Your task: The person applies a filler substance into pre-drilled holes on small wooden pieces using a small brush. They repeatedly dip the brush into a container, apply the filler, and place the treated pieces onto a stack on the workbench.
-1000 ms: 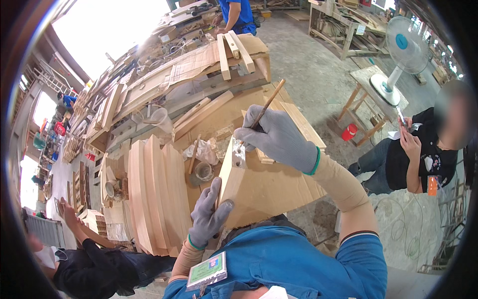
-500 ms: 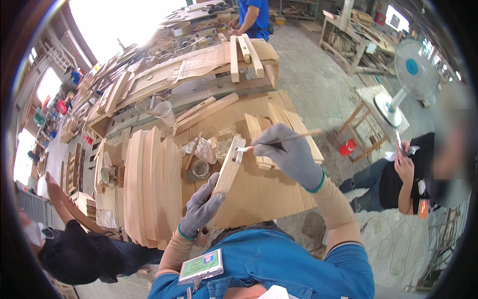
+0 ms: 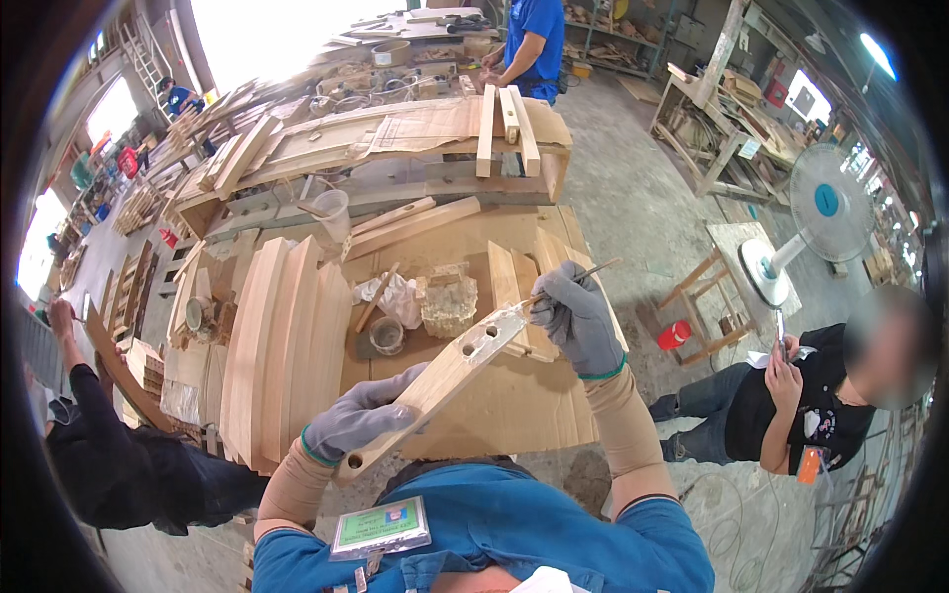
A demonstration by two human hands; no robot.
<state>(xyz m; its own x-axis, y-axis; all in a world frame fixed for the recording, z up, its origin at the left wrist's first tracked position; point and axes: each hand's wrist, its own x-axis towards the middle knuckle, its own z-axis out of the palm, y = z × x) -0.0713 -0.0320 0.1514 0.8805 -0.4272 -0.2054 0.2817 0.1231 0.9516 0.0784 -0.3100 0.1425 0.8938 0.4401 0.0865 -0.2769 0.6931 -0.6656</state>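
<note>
My gloved left hand (image 3: 368, 413) grips a pale wooden rail (image 3: 440, 387), held slanting over the cardboard-covered bench top. Round holes show along the rail's upper face, and wet white stuff like glue sits at its far end. In my right hand (image 3: 581, 321), also gloved, a thin wooden stick (image 3: 600, 267) is pinched between the fingers. The stick's working tip is down by the rail's far end, partly hidden by my fingers. Beyond the rail stands a glue-crusted tub (image 3: 449, 302), with a small clear cup (image 3: 387, 337) to its left.
Stacked wooden boards (image 3: 282, 356) stand at the left, and shorter pieces (image 3: 509, 287) lie beneath my right hand. Farther back is a bench (image 3: 395, 128) bearing long rails. People stand on both sides; a fan (image 3: 776, 267) rests on a stool at the right.
The rail has tilted from steep to a flatter slant, and its holed face shows more. My right hand has moved slightly down with the stick. My left hand is lower and farther left.
</note>
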